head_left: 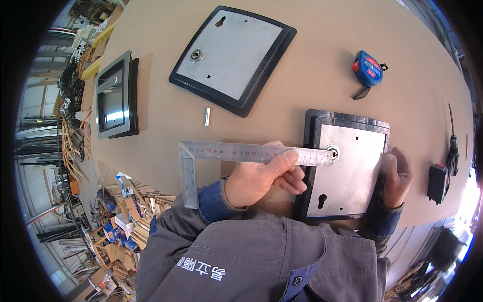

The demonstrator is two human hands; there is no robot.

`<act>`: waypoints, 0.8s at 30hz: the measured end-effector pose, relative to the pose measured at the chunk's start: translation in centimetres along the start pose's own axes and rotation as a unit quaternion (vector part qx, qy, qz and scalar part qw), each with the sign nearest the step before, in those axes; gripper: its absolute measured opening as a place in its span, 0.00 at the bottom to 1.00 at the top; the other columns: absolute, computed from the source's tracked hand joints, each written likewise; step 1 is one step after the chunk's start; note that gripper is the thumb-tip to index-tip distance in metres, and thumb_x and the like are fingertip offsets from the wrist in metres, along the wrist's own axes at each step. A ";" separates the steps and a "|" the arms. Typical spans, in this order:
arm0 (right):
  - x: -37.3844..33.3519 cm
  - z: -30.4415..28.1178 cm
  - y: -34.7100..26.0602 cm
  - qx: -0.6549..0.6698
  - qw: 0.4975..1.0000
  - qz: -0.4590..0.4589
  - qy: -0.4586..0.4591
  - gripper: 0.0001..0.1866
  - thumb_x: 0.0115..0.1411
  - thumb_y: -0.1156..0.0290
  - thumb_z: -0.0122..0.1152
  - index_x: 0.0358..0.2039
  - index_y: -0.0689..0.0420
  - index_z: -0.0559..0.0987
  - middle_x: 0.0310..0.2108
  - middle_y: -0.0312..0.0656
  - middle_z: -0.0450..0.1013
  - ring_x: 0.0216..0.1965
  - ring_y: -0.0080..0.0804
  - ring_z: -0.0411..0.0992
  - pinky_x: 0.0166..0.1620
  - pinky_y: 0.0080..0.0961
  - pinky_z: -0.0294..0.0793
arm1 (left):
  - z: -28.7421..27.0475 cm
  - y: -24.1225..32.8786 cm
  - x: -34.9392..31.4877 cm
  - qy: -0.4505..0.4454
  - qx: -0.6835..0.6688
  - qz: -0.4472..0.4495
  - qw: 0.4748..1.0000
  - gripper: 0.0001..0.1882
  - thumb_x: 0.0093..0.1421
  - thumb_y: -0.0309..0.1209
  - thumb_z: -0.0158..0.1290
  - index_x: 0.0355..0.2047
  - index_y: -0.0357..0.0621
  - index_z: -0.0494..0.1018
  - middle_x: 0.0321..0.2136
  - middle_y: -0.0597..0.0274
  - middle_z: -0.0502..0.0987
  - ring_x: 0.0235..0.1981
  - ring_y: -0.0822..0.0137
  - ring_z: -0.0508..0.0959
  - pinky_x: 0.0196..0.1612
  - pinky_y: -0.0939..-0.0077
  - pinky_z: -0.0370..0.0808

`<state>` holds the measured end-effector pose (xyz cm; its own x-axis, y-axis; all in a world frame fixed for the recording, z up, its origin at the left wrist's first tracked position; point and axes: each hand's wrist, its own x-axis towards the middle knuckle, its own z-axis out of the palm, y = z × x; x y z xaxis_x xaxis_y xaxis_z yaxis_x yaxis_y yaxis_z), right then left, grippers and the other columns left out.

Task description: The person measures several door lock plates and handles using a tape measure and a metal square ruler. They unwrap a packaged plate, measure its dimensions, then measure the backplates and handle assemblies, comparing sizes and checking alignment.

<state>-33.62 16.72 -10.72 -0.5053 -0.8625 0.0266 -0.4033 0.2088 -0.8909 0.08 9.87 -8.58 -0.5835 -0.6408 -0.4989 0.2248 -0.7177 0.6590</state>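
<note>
Two hands, three panels, one square

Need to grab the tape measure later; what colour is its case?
Blue with a red face, black strap: tape measure, clearest in the head view.

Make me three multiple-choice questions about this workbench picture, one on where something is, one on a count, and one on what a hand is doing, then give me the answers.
1. Where does the blue tape measure lie?
A. beyond the near panel, toward the table's far right
B. under the square
C. on the floor

2. How many black-framed metal panels lie flat, plate up?
A. one
B. two
C. four

3. What is the left hand doing?
A. resting open on the table
B. gripping a drill
C. holding the steel square with its blade across the near panel

Answers: 1 A, it lies on the board above that panel. 2 B, the near panel and the far panel. 3 C, the fingers pinch the blade, while the right hand grips the panel's edge.
</note>
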 end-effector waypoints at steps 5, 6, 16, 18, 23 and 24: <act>0.0 0.1 0.2 0.014 1.000 0.007 0.005 0.09 0.66 0.74 0.61 0.43 0.66 0.81 0.37 0.33 0.75 0.31 0.16 0.68 0.34 0.15 0.66 | 0.4 0.5 -0.5 0.017 0.004 -0.049 0.999 0.21 0.75 0.44 0.50 0.44 0.33 0.72 0.32 0.54 0.80 0.31 0.60 0.85 0.35 0.68 0.86; -0.1 0.1 0.2 0.023 1.000 0.016 0.006 0.09 0.66 0.74 0.61 0.43 0.66 0.81 0.37 0.33 0.75 0.31 0.16 0.68 0.35 0.15 0.66 | 0.4 0.5 -0.5 0.018 0.006 -0.052 0.998 0.21 0.75 0.44 0.50 0.45 0.33 0.72 0.32 0.54 0.80 0.31 0.60 0.85 0.35 0.68 0.86; -0.1 -0.1 1.0 0.023 1.000 0.007 0.010 0.09 0.66 0.75 0.61 0.44 0.67 0.81 0.39 0.35 0.76 0.34 0.18 0.70 0.37 0.16 0.68 | 0.2 0.2 -0.5 0.017 -0.004 -0.062 0.998 0.22 0.75 0.45 0.50 0.47 0.33 0.72 0.32 0.55 0.79 0.31 0.60 0.85 0.35 0.68 0.86; -0.1 -0.1 0.8 0.015 1.000 0.010 0.006 0.09 0.66 0.75 0.61 0.44 0.66 0.81 0.38 0.35 0.76 0.33 0.17 0.70 0.36 0.16 0.68 | 0.2 0.2 -0.4 0.014 -0.005 -0.060 0.998 0.21 0.75 0.44 0.50 0.47 0.33 0.72 0.32 0.55 0.79 0.31 0.59 0.85 0.35 0.68 0.86; 0.0 -0.2 0.8 0.019 1.000 0.016 0.003 0.09 0.66 0.75 0.61 0.43 0.66 0.81 0.37 0.34 0.75 0.31 0.17 0.69 0.34 0.16 0.67 | 0.2 0.0 -0.2 0.013 -0.003 -0.053 0.999 0.21 0.75 0.44 0.50 0.47 0.33 0.72 0.32 0.55 0.79 0.31 0.59 0.85 0.35 0.68 0.86; 0.1 -0.2 0.8 0.013 1.000 0.015 0.005 0.08 0.66 0.75 0.61 0.43 0.66 0.81 0.36 0.34 0.75 0.31 0.16 0.68 0.33 0.16 0.66 | 0.2 0.0 -0.2 0.013 -0.007 -0.054 0.998 0.21 0.75 0.44 0.50 0.47 0.33 0.72 0.32 0.55 0.79 0.31 0.59 0.85 0.35 0.68 0.86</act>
<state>-34.08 16.89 -11.32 -0.5238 -0.8518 0.0041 -0.3687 0.2224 -0.9025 0.03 10.03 -8.36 -0.5845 -0.5669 -0.5805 0.1735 -0.7862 0.5931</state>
